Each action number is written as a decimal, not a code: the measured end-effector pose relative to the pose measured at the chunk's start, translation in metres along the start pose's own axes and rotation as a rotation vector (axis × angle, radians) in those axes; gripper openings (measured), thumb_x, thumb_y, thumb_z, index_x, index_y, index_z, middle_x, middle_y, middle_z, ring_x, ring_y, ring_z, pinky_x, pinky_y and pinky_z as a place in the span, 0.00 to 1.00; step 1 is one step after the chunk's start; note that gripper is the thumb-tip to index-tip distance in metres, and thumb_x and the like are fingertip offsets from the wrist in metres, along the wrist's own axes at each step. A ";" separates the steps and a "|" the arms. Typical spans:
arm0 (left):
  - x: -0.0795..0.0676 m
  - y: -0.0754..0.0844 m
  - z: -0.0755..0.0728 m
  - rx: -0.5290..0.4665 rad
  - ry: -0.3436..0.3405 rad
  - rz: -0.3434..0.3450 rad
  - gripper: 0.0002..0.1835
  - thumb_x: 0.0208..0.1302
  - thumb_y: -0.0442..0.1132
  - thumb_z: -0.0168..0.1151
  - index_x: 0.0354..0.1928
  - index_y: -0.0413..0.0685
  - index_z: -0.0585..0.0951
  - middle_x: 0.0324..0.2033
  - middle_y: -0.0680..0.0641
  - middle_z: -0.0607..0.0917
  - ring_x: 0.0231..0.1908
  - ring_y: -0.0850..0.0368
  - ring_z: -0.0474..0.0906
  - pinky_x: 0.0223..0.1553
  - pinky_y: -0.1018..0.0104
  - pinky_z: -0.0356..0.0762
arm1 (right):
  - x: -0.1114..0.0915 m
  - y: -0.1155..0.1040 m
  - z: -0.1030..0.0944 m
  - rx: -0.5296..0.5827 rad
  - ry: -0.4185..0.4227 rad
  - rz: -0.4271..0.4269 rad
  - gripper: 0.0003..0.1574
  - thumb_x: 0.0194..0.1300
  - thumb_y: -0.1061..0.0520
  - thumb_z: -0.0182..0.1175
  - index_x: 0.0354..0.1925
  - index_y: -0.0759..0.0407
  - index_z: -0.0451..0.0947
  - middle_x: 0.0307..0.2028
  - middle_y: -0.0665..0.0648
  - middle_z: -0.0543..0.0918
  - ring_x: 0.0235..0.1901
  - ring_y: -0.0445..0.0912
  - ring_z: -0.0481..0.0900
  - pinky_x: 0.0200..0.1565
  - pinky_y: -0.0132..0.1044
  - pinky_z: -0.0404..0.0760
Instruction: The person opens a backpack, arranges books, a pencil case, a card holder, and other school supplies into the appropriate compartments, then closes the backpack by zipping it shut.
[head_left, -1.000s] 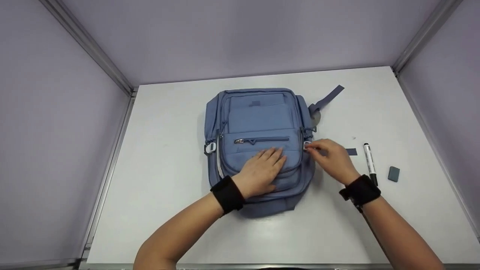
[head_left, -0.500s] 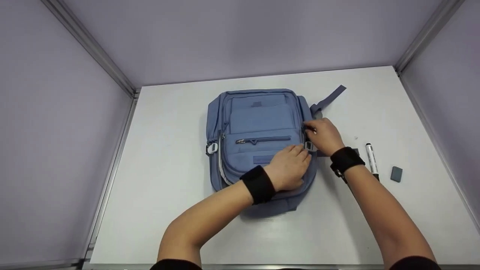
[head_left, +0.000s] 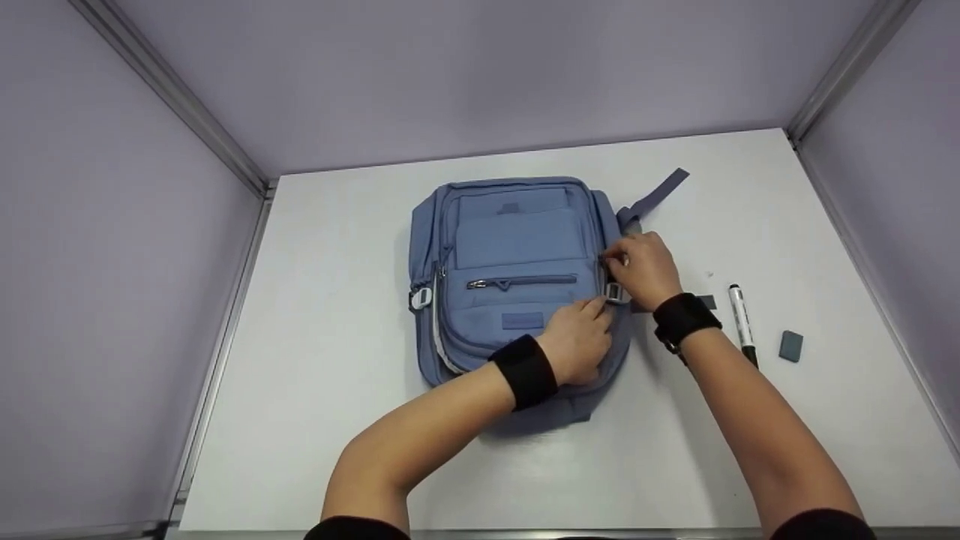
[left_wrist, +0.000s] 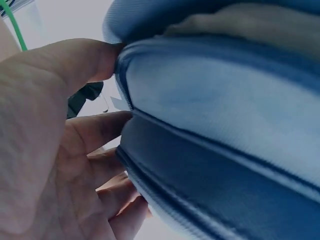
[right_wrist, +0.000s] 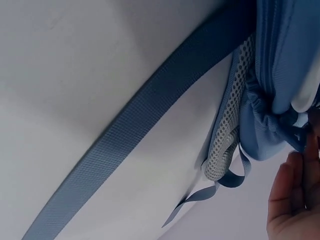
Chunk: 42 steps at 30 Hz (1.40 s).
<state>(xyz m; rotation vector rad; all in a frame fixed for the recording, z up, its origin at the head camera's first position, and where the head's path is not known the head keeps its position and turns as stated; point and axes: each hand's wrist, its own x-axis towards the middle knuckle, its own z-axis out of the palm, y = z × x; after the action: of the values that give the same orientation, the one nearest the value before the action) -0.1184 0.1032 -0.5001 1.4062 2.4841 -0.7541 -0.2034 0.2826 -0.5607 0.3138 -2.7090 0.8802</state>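
Observation:
A blue backpack (head_left: 517,240) lies front side up on the white table, its top edge away from me. My left hand (head_left: 576,341) holds the lower right of its front pocket (left_wrist: 210,95); in the left wrist view the thumb is above the zipped edge and the fingers below. With thumb and fingertips, my right hand (head_left: 646,268) pinches the dark zipper pull at the pocket's right side, just above a grey side buckle (head_left: 615,293). That pull is mostly hidden by the fingers. Another zipper (head_left: 525,282) runs across the pocket front.
A black-and-white marker (head_left: 741,319) and a small dark eraser-like block (head_left: 790,346) lie right of the right wrist. One loose strap (head_left: 660,193) sticks out at the upper right; another strap (right_wrist: 135,115) runs over the table. Walls enclose the back and sides.
My right hand has moved up from the side buckle to the zipper pull. The left hand has slid right from the pocket's middle to its lower right edge. Over the last half second both barely move.

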 end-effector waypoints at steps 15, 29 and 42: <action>0.000 -0.004 0.005 -0.025 0.041 -0.002 0.34 0.69 0.62 0.57 0.71 0.51 0.76 0.71 0.50 0.71 0.76 0.50 0.54 0.72 0.62 0.58 | -0.019 -0.002 -0.005 -0.031 0.013 -0.030 0.04 0.64 0.63 0.68 0.37 0.64 0.86 0.35 0.60 0.84 0.35 0.56 0.82 0.39 0.51 0.79; -0.001 -0.005 0.006 -0.031 0.062 -0.007 0.34 0.69 0.62 0.57 0.70 0.51 0.76 0.71 0.50 0.71 0.76 0.51 0.55 0.70 0.63 0.63 | -0.031 -0.008 -0.010 -0.045 -0.011 -0.081 0.03 0.62 0.65 0.68 0.37 0.65 0.86 0.33 0.61 0.84 0.32 0.55 0.82 0.36 0.49 0.79; -0.002 -0.006 0.007 -0.009 0.089 0.007 0.36 0.68 0.65 0.58 0.69 0.50 0.77 0.71 0.48 0.72 0.76 0.49 0.56 0.70 0.63 0.63 | -0.043 -0.011 -0.016 -0.057 -0.059 -0.150 0.03 0.60 0.67 0.69 0.35 0.65 0.85 0.32 0.59 0.83 0.31 0.54 0.81 0.35 0.48 0.79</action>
<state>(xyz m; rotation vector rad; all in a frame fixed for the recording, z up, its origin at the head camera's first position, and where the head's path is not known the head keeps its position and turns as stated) -0.1229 0.0960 -0.5036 1.4753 2.5444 -0.6922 -0.1569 0.2886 -0.5558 0.5305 -2.7155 0.7624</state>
